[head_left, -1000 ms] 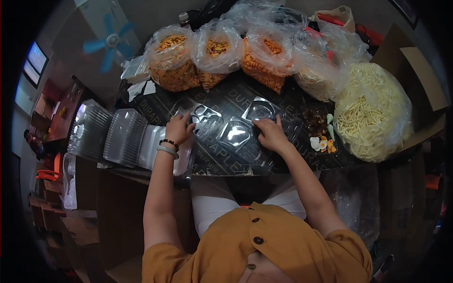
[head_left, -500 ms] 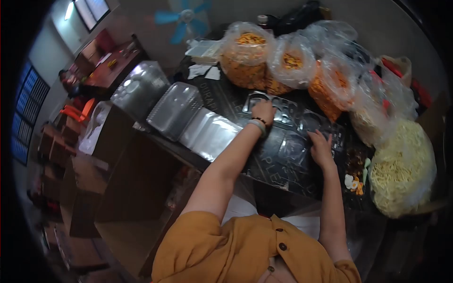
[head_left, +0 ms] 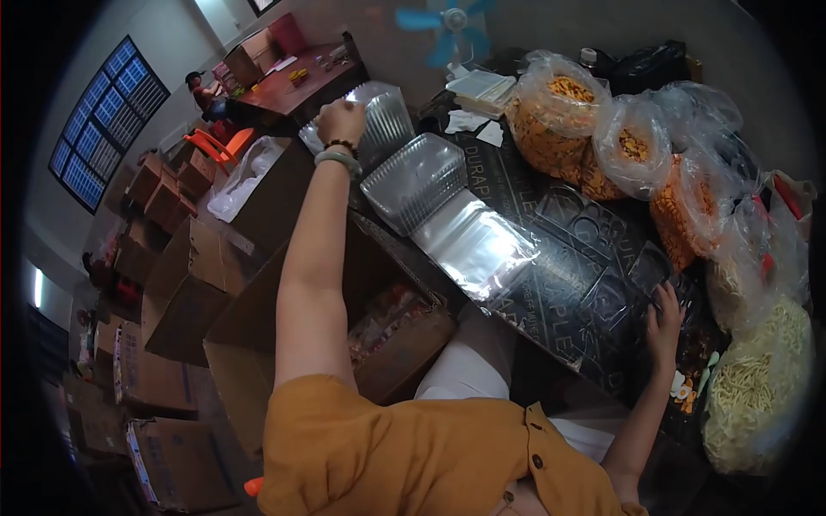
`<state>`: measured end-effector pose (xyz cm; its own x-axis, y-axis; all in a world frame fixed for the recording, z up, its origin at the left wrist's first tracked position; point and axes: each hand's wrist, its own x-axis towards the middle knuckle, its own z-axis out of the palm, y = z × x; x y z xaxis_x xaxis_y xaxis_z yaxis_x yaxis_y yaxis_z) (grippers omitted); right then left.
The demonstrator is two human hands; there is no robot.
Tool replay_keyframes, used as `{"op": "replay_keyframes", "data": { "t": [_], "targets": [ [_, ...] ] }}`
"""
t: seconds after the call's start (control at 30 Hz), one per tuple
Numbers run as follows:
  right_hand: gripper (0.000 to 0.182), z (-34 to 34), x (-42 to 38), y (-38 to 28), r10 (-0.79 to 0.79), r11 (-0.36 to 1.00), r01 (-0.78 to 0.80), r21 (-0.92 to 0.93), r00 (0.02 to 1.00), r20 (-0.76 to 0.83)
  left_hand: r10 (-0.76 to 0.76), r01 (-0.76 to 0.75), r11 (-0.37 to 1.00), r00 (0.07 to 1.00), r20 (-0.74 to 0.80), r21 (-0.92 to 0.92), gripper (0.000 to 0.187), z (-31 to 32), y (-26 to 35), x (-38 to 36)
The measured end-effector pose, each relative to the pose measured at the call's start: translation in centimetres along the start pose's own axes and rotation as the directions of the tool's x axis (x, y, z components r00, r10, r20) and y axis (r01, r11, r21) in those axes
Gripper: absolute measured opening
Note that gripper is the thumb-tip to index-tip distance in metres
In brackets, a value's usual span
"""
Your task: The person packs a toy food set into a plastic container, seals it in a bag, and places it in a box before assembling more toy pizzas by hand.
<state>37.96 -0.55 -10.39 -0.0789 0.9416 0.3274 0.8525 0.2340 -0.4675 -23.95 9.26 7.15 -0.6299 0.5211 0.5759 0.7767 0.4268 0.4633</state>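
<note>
My left hand (head_left: 342, 123) is stretched to the far left, at a stack of clear plastic trays (head_left: 385, 125). Its fingers are curled, and their tips and anything in them are hidden. My right hand (head_left: 664, 322) has its fingers apart beside clear moulded trays (head_left: 607, 297) laid out on the black table (head_left: 538, 297). More of these trays (head_left: 568, 206) lie farther back. Between my hands are a second stack of clear trays (head_left: 415, 182) and a pile of shiny clear plastic bags (head_left: 473, 247).
Open bags of orange snacks (head_left: 555, 129) line the back of the table, with a bag of pale sticks (head_left: 757, 378) at the right. Small coloured pieces (head_left: 684, 391) lie near my right wrist. Cardboard boxes (head_left: 194, 275) stand left; a blue fan (head_left: 447, 34) is behind.
My left hand has left the moulded trays on the table and reached to the far-left stack. My right hand stays by the trays with its fingers apart. The view has turned left.
</note>
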Motion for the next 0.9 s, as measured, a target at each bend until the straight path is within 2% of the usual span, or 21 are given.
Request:
{"op": "replay_keyframes", "data": {
  "t": [0.03,0.1,0.23,0.3,0.37,0.5,0.57,0.6,0.67,0.7,0.77,0.9],
  "targets": [
    [0.04,-0.3,-0.4,-0.4,-0.001,1.0,0.001,-0.004,1.0,-0.003,-0.001,0.001,1.0,1.0,-0.001,-0.005,0.036,-0.4,-1.2,0.9],
    [0.037,-0.8,-1.1,-1.4,0.046,0.998,-0.048,0.047,0.998,0.047,-0.034,0.041,0.999,0.96,0.278,-0.018,0.042,-0.9,-2.9,1.9],
    [0.036,-1.4,-2.4,-2.1,0.049,0.998,-0.053,0.046,0.996,0.073,-0.092,0.102,0.995,0.934,0.345,-0.012,0.043,-0.2,-3.7,3.6],
    [0.035,-1.7,-2.9,-2.0,0.065,0.994,-0.071,0.081,0.995,0.079,-0.05,0.062,0.998,0.939,0.339,-0.023,0.04,0.6,-4.8,5.0],
    [0.035,-2.0,-3.4,-1.9,0.071,0.992,-0.079,0.095,0.994,0.083,-0.121,0.106,0.993,0.877,0.465,0.058,0.05,1.3,-5.6,6.6],
    [0.035,-2.1,-4.0,-1.8,0.089,0.987,-0.1,0.123,0.992,0.087,-0.075,0.051,0.997,0.835,0.545,0.06,0.048,-1.0,-4.3,5.9],
    [0.034,-2.1,-4.2,-2.3,0.078,0.977,-0.093,0.191,0.994,0.083,0.092,-0.139,0.99,0.803,0.589,0.034,0.042,-1.9,-3.8,5.2],
    [0.033,-2.0,-4.3,-2.6,0.068,0.962,-0.085,0.259,0.995,0.075,0.092,-0.14,0.99,0.802,0.591,0.035,0.042,-2.1,-3.6,5.0],
    [0.032,-1.9,-4.4,-2.9,0.056,0.962,-0.073,0.261,0.996,0.073,0.268,-0.383,0.918,0.787,0.555,0.1,0.036,-2.1,-3.3,4.6],
    [0.032,-1.8,-4.4,-3.0,0.04,0.963,-0.057,0.263,0.997,0.07,0.269,-0.384,0.918,0.787,0.556,0.099,0.036,-2.0,-3.1,4.7],
    [0.032,-1.8,-4.3,-3.3,0.03,0.962,-0.046,0.268,0.998,0.063,0.358,-0.492,0.865,0.741,0.568,0.097,0.038,-1.8,-2.8,4.9],
    [0.031,-2.1,-4.4,-3.9,0.014,0.959,-0.024,0.284,0.999,0.038,0.395,-0.549,0.831,0.7,0.595,0.093,0.046,-1.1,-2.3,4.7]
  ]
}}
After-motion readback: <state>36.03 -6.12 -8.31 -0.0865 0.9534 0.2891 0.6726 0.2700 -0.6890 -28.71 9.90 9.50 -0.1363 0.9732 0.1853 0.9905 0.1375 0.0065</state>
